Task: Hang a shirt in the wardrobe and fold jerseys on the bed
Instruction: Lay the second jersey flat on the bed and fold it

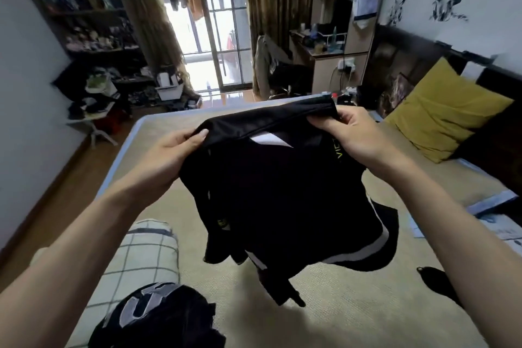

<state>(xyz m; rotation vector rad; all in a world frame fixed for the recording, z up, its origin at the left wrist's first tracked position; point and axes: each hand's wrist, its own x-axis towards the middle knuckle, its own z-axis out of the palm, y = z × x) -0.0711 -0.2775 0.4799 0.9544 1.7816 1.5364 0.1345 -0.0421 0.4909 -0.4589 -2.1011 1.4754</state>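
A person holds a black jersey point(282, 192) up in the air over the bed point(353, 305). The left hand point(172, 155) pinches the top edge of the jersey on one side, with the thumb on top of the cloth. The right hand point(353, 133) pinches the same top edge on the other side, with its fingers curled around the fold. The jersey hangs down between the two hands. It has white stripes near the bottom and some yellow-green letters close to the right hand.

The bed has a tan woven mat on it. A second dark jersey point(158, 319) with big grey letters lies on the bed near the bottom edge of the view. Just beside it is a checked pillow point(141, 251). A yellow pillow point(443, 113) sits at the head of the bed on the right. A small black thing point(436, 280) lies on the mat near the right arm; I cannot tell what it is.
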